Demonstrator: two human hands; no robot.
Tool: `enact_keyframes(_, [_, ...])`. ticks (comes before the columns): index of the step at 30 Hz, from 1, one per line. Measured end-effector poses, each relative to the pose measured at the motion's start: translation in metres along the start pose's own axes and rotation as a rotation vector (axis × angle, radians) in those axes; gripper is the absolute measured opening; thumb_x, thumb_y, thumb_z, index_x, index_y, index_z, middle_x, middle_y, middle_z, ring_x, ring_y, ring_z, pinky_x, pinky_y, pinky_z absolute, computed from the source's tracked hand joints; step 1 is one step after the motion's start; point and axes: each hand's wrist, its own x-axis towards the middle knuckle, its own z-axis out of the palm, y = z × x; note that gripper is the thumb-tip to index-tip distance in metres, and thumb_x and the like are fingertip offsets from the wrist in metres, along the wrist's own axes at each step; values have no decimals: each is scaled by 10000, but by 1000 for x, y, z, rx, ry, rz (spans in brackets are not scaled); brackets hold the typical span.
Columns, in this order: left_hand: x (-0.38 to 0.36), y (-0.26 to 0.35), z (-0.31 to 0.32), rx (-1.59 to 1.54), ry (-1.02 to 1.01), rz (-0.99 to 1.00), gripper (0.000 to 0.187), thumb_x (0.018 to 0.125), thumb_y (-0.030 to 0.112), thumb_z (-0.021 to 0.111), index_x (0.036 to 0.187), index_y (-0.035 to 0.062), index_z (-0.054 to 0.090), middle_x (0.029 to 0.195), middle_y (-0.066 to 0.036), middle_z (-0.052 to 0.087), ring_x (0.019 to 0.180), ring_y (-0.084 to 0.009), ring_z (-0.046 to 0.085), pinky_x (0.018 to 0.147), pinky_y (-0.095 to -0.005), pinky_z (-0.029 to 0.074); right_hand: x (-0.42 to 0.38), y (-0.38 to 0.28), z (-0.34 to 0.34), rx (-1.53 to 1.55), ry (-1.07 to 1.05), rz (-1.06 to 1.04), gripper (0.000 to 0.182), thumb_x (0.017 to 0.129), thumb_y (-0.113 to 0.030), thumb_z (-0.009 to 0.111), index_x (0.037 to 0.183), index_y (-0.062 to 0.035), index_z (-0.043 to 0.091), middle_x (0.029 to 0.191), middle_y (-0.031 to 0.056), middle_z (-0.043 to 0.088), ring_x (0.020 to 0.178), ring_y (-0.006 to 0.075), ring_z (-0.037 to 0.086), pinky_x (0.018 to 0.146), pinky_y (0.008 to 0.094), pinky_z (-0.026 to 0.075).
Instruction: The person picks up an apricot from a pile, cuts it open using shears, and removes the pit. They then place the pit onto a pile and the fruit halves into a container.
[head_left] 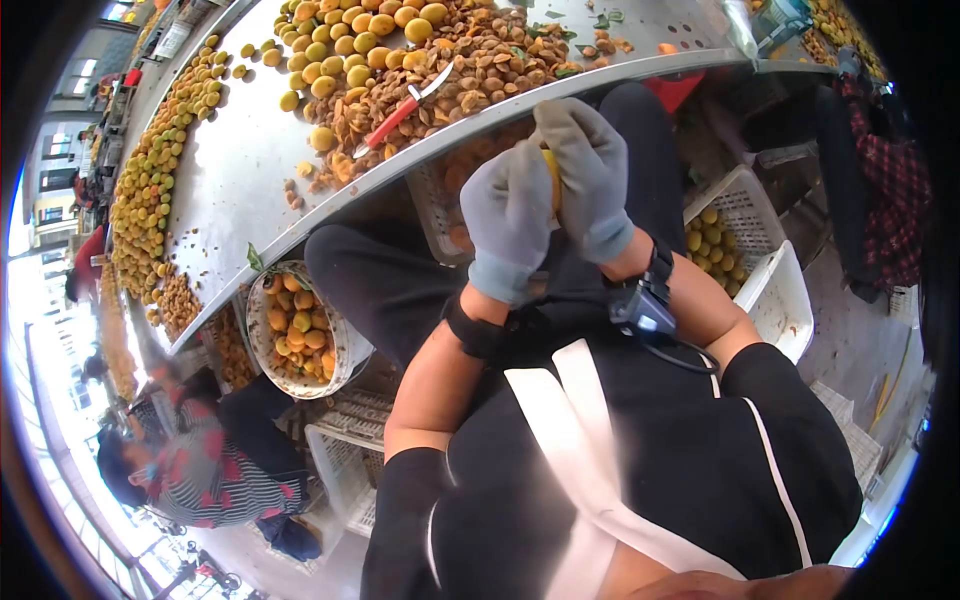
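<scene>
My left hand and my right hand wear grey gloves and meet above my lap, just off the table edge. Their fingers close around one yellow-orange apricot; only a sliver of it shows between the gloves. Below them, partly covered by my hands and legs, a plastic crate holds orange fruit pieces. A red-handled knife lies on the heap of brown apricot pits on the metal table.
Whole apricots pile up behind the pits, and more line the table's left side. A white bucket of apricots stands left of my knees; a crate of apricots stands right. Other people sit at both sides.
</scene>
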Motion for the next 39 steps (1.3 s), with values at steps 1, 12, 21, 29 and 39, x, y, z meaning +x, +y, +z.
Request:
enact_keyframes(1, [3, 0, 2, -217, 53, -279, 361, 949, 282, 566, 674, 47, 561, 559, -20, 499, 511, -177, 469, 499, -264, 347, 8, 6, -5, -12, -8, 40, 188, 929, -159, 610, 771, -58, 624, 647, -42, 559, 597, 8, 494, 535, 190, 408])
enact_keyframes(12, [16, -58, -71, -34, -116, -531, 489, 951, 490, 483, 750, 54, 571, 601, -67, 505, 538, -201, 501, 602, -339, 463, 32, 43, -61, 15, -44, 455, 375, 991, -378, 463, 957, -28, 595, 835, 129, 643, 665, 210, 643, 493, 281, 514])
enact_keyframes(21, [78, -48, -142, 1233, 110, 299, 501, 861, 324, 636, 1249, 29, 518, 1195, -201, 572, 1080, -377, 566, 883, -430, 482, 28, 54, -76, 323, -108, 779, 277, 981, -185, 481, 1207, -29, 517, 1079, 138, 629, 878, 198, 648, 654, 256, 539])
enact_keyframes(29, [120, -70, -149, 1510, -136, 99, 637, 802, 321, 673, 1346, 64, 463, 1301, -190, 524, 1214, -343, 494, 1041, -430, 364, 36, 54, -77, 296, -238, 911, 310, 944, -230, 541, 1192, -44, 541, 939, 105, 652, 704, 122, 618, 544, 196, 471])
enact_keyframes(39, [145, -75, -146, 1259, -62, 243, 220, 767, 162, 639, 935, 37, 573, 833, -128, 601, 828, -323, 587, 811, -418, 472, 51, 48, -60, 106, -353, 909, 255, 875, -137, 568, 1118, -59, 578, 982, 64, 639, 820, 135, 639, 710, 256, 537])
